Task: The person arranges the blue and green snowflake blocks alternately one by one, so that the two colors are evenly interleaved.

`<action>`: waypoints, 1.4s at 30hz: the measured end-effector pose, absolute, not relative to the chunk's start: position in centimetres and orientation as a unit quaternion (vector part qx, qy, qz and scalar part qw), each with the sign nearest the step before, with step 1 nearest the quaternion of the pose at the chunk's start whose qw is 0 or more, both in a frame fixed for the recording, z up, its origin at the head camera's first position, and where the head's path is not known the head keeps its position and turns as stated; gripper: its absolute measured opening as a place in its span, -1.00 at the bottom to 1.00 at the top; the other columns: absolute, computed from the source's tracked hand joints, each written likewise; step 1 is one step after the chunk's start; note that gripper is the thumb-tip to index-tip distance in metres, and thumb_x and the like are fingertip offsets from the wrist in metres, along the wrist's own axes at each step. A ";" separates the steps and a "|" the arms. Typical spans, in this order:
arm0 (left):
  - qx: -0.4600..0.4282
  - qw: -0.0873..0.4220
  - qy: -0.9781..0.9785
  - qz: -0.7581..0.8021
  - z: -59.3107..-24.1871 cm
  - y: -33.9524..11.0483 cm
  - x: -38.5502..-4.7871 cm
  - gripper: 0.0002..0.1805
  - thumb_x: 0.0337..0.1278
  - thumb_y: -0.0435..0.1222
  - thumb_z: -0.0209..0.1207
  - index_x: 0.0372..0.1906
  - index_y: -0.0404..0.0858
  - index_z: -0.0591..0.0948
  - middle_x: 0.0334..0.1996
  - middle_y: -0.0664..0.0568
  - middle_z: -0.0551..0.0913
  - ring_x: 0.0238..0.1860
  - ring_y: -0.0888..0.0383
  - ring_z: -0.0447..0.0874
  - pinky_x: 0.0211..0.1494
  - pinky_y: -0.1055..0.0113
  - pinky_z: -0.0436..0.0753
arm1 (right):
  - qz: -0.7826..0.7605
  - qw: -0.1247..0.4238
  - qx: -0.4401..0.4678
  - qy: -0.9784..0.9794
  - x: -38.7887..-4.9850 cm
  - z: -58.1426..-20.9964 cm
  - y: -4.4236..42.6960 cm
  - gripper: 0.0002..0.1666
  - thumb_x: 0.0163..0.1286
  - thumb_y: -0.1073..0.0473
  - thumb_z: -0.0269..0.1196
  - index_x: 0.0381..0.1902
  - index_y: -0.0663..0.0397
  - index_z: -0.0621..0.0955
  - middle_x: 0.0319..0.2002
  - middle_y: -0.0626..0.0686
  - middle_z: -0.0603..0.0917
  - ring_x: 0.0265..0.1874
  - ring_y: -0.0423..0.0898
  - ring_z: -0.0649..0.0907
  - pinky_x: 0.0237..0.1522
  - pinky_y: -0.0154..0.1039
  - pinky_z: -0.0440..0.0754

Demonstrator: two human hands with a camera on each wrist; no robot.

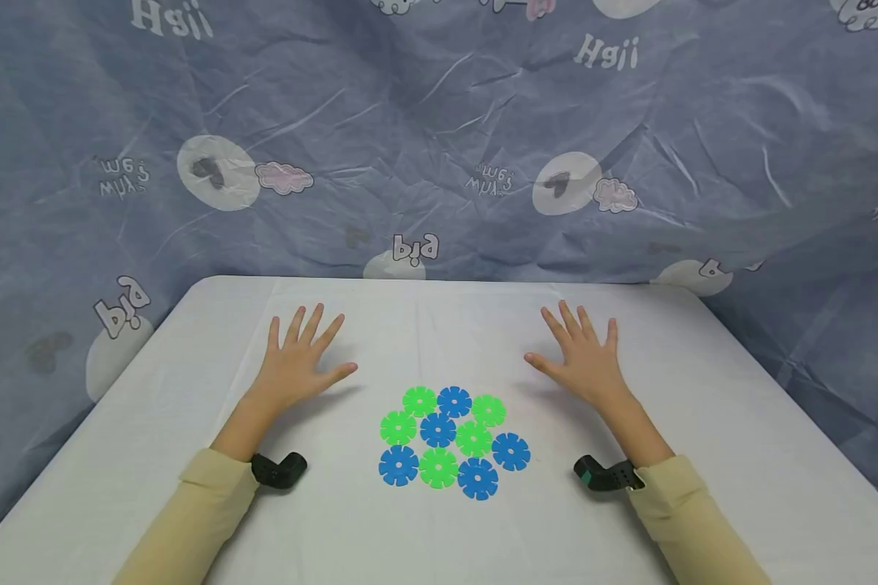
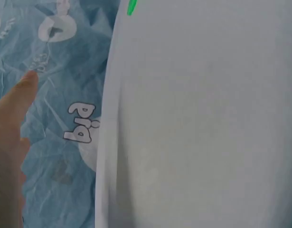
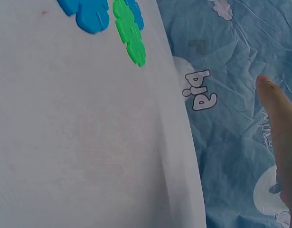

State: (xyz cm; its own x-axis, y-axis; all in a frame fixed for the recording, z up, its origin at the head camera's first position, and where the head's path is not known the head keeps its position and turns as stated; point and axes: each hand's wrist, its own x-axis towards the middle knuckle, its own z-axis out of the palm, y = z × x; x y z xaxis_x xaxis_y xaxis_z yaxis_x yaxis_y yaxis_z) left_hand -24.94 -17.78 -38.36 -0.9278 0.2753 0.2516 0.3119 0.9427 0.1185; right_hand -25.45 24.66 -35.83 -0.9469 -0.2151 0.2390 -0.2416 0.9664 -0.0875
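Several flat green and blue notched discs lie close together on the white table; among them are a green disc [image 1: 438, 468] and a blue disc [image 1: 477, 478] in the front row. Up and to the left of them, the left hand [image 1: 293, 370] is held palm down with fingers spread, touching no disc. On the other side the right hand [image 1: 585, 361] mirrors it, fingers spread and holding nothing. The left wrist view shows part of the left hand [image 2: 13, 137] and a sliver of green disc [image 2: 132, 6]. In the right wrist view are the right hand [image 3: 281, 128] and discs, one blue [image 3: 92, 16].
The white table [image 1: 366, 536] ends at a far edge, behind which hangs a wrinkled blue printed cloth [image 1: 424, 106]. Black wrist devices, one left [image 1: 280, 471] and one right [image 1: 603, 474], sit beside the yellow sleeve cuffs.
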 end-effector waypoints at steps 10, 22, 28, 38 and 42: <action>-0.204 0.114 -0.970 -0.072 -37.8 -13.5 -24.2 -0.17 0.02 0.32 -0.09 0.40 0.13 0.05 0.44 -0.04 -0.08 0.44 -0.13 -0.24 0.34 -0.20 -0.29 | 0.053 0.132 0.161 -0.977 -23.2 -36.4 22.4 -0.05 0.12 -0.41 0.07 0.38 -0.17 0.13 0.42 0.14 0.06 0.39 0.19 0.04 0.22 0.35 -0.31; -0.304 0.129 -0.941 -0.068 -37.9 -6.9 -22.9 -0.23 0.02 0.30 -0.08 0.33 0.07 0.23 0.35 0.01 0.21 0.33 -0.01 0.19 0.29 -0.14 0.08 | 0.105 0.140 0.207 -0.963 -20.3 -38.5 19.5 -0.22 0.13 -0.27 0.16 0.28 -0.14 0.33 0.30 0.09 0.32 0.29 0.10 0.30 0.23 0.29 -0.02; -0.302 0.060 -0.947 -0.090 -38.1 -4.5 -23.1 -0.26 0.06 0.31 -0.15 0.33 0.09 0.22 0.33 0.03 0.24 0.30 0.03 0.24 0.21 -0.06 0.25 | 0.160 0.144 0.216 -0.952 -20.3 -39.6 18.8 -0.38 0.19 -0.17 0.16 0.19 -0.13 0.43 0.18 0.05 0.46 0.20 0.04 0.41 0.15 0.20 0.19; -0.280 0.004 -0.951 -0.130 -39.8 -3.1 -23.6 -0.28 0.07 0.29 -0.11 0.28 0.01 0.33 0.19 0.04 0.38 0.22 0.06 0.27 0.16 -0.01 0.24 | 0.224 0.123 0.197 -0.946 -20.8 -40.9 18.9 -0.53 0.20 0.01 0.21 0.09 -0.07 0.52 -0.05 0.04 0.53 -0.07 -0.01 0.52 -0.12 -0.02 0.45; -0.282 0.018 -0.947 -0.153 -40.7 -3.3 -23.7 -0.35 0.07 0.25 -0.05 0.22 0.02 0.40 0.15 0.05 0.40 0.20 0.07 0.28 0.16 0.02 0.22 | 0.233 0.105 0.185 -0.949 -20.9 -41.3 19.0 -0.52 0.19 0.02 0.22 0.09 -0.04 0.52 -0.09 0.04 0.52 -0.23 -0.10 0.52 -0.26 -0.16 0.46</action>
State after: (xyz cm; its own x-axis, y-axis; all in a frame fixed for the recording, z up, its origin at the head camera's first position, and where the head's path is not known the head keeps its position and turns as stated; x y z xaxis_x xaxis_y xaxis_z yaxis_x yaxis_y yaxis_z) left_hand -23.71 -3.31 -40.68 -0.8401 0.5289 0.1204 0.5399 0.7937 0.2804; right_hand -20.88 19.04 -41.28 -0.9099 -0.3014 0.2850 -0.3992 0.8231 -0.4040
